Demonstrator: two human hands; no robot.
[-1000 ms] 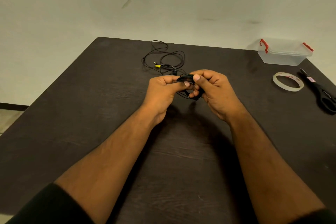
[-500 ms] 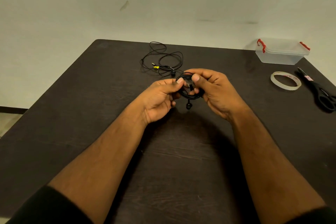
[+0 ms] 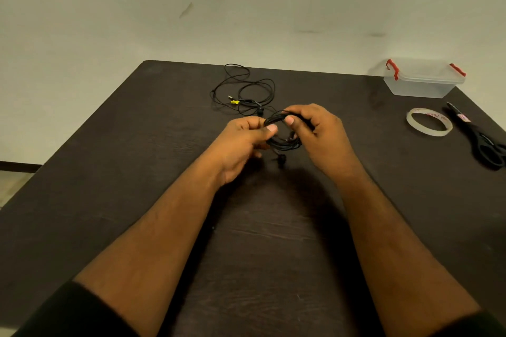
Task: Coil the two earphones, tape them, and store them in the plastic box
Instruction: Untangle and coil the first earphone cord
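A black earphone wound into a small coil (image 3: 283,142) is held above the middle of the dark table (image 3: 137,172). My left hand (image 3: 243,142) pinches its left side between thumb and fingers. My right hand (image 3: 320,134) pinches its upper right side, thumb on top. One earbud (image 3: 281,159) dangles below the coil. The second black earphone (image 3: 246,93) lies loose and uncoiled on the table just beyond my hands, with a yellow tag on its cable. The clear plastic box (image 3: 423,82) with red latches stands closed at the far right corner.
A roll of clear tape (image 3: 428,124) lies flat to the right of my hands, below the box. Black scissors (image 3: 484,142) lie beside it at the table's right edge. A plain wall stands behind the table.
The coil has opened into a rounder loop between my hands and an earbud now hangs below it. My left hand shifted slightly left and down.
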